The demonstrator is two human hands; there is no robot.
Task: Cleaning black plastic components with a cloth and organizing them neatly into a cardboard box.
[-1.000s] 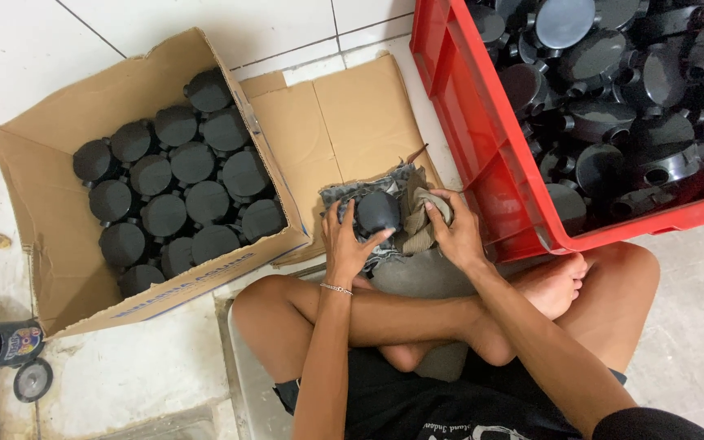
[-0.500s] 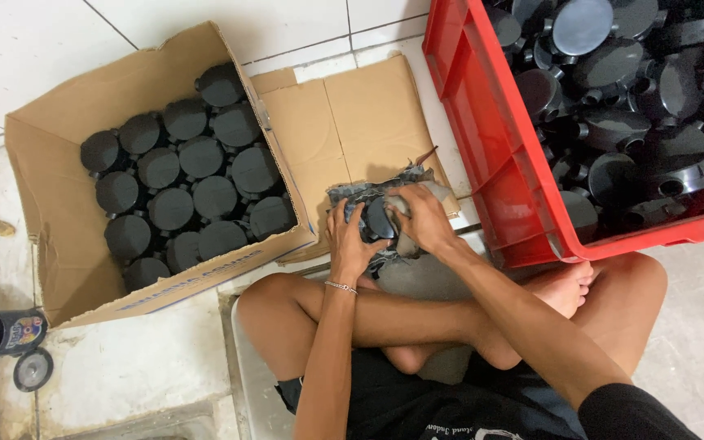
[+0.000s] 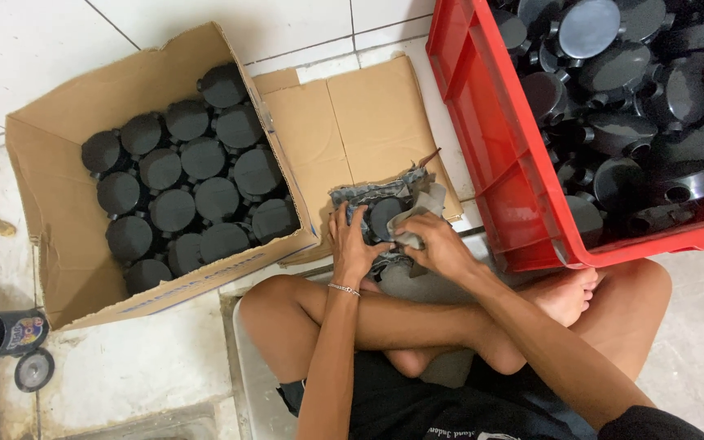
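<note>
My left hand (image 3: pixel 352 244) is curled around the left side of a round black plastic cap (image 3: pixel 385 217), fingers bent and closed on its rim, a thin bracelet at the wrist. My right hand (image 3: pixel 437 244) is closed on a grey rag (image 3: pixel 419 208), pressing a fold of it against the cap's right edge. More of the rag bunches beneath and behind the cap, so the cap sits cradled in cloth just in front of my crossed legs.

The cap's flat round face points up toward me and slightly away; being a disc, it shows no clear long axis, and I cannot tell which way any side spout faces because the rag and fingers hide it.

To the left, an open cardboard box (image 3: pixel 59 244) holds black caps packed face-up in tight rows; its near wall stands just beside my left knee. A flattened sheet of cardboard (image 3: pixel 352 122) lies under and beyond my hands. To the right, a red plastic crate (image 3: pixel 490 163) heaped with loose black caps stands close, its corner near my right hand. Between box and crate there is a strip of open cardboard. A dark cup (image 3: pixel 2 334) and a small lid (image 3: pixel 34 371) sit on the tile floor at far left, well apart.
</note>
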